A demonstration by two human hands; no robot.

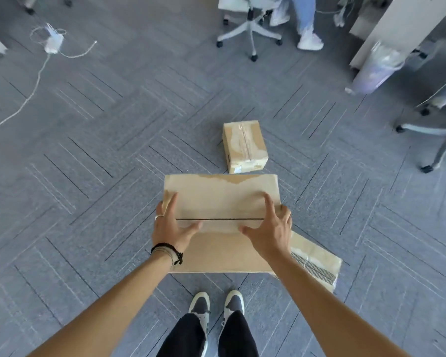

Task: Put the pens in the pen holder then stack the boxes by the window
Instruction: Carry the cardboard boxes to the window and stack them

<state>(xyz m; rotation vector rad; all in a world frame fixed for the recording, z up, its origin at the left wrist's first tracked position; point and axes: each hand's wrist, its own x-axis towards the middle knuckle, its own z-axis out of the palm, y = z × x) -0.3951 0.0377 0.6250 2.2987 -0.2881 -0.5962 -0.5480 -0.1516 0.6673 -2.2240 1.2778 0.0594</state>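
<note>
Both hands, left [171,229] and right [269,234], clamp the big box's [222,202] sides, seemingly over a flat box [317,261] on the floor. The small box [243,146] remains unstacked; no pens or window visible.

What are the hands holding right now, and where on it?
Both hands grip the large cardboard box by its short ends: left hand on the left end, right hand on the right.
</note>
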